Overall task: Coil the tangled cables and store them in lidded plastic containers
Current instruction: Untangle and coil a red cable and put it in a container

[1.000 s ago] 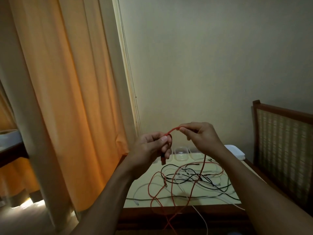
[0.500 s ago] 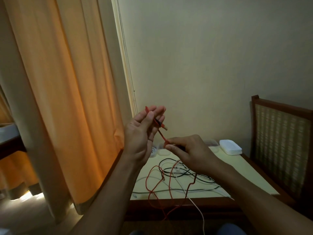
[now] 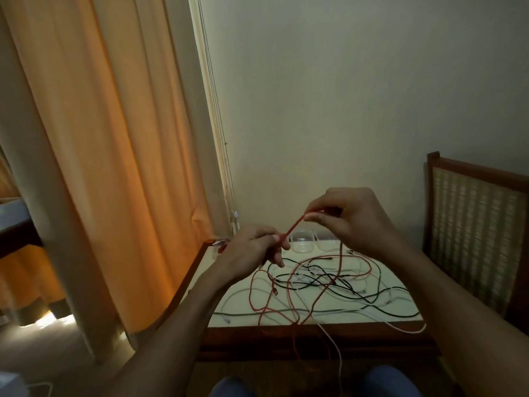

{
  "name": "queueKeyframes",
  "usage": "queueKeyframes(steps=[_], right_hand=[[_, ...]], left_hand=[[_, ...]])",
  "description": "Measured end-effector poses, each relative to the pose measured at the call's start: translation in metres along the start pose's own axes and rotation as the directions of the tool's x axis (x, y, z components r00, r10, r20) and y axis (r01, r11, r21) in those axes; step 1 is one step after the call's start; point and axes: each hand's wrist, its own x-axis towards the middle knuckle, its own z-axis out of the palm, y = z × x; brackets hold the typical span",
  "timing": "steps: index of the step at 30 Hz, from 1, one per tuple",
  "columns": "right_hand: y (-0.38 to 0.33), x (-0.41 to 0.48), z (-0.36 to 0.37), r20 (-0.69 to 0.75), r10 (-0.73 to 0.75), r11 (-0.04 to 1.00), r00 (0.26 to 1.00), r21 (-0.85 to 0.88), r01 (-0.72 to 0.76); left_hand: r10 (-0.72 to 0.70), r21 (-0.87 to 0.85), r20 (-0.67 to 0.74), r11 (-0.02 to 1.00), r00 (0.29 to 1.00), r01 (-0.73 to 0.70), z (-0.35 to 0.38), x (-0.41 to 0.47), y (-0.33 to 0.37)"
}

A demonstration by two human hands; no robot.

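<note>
Left hand [image 3: 253, 250] dropped, fingers now curled round red cable [image 3: 294, 226]; right hand [image 3: 352, 222] risen, pinching same cable at fingertips; short span taut between them; remainder trails into tangle [image 3: 323, 279] on worktop [image 3: 243, 305].

chair [image 3: 475, 224] cut off right, containers [image 3: 301, 242] half hidden
</note>
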Motion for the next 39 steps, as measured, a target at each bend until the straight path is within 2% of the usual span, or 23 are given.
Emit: queueKeyframes(steps=[6,11,14,16,20,23,26,30,34,39], right_hand=[[0.006,0.025,0.009,-0.107,-0.018,1.000,0.994,0.014,0.020],[0.018,0.029,0.024,-0.113,0.112,0.988,0.987,0.120,-0.098],[0.021,0.014,0.038,-0.032,0.206,0.947,0.978,0.259,-0.191],[0.018,0.001,0.050,0.026,0.219,0.924,0.975,0.316,-0.216],[0.004,-0.016,0.065,0.087,0.219,0.918,0.972,0.318,-0.235],[-0.004,-0.019,0.066,0.080,0.186,0.940,0.979,0.277,-0.201],[-0.012,-0.021,0.060,0.081,0.097,0.979,0.992,0.173,-0.110],[-0.017,-0.023,0.047,0.083,0.015,0.997,0.996,0.068,-0.021],[-0.019,-0.020,0.031,0.097,-0.094,0.993,0.991,-0.065,0.101],[-0.029,-0.012,0.018,0.080,-0.234,0.957,0.969,-0.156,0.245]], left_hand=[[-0.012,-0.374,0.068,0.927,0.998,0.036,0.008,-0.010,0.004],[0.051,-0.579,0.072,0.815,0.996,0.000,0.006,-0.020,0.014],[0.106,-0.681,0.003,0.729,0.994,-0.076,0.005,-0.029,0.022],[0.129,-0.750,-0.056,0.650,0.990,-0.127,0.005,-0.033,0.028],[0.114,-0.875,-0.196,0.427,0.974,-0.226,0.003,-0.030,0.035],[0.059,-0.873,-0.318,0.372,0.946,-0.316,-0.005,-0.022,0.039],[0.009,-0.829,-0.402,0.420,0.916,-0.368,-0.013,-0.016,0.039],[-0.022,-0.698,-0.473,0.619,0.881,-0.360,-0.018,-0.014,0.033],[0.003,-0.531,-0.446,0.804,0.895,-0.267,-0.019,-0.018,0.026],[0.020,-0.335,-0.297,0.934,0.955,-0.124,-0.017,-0.025,0.025]])
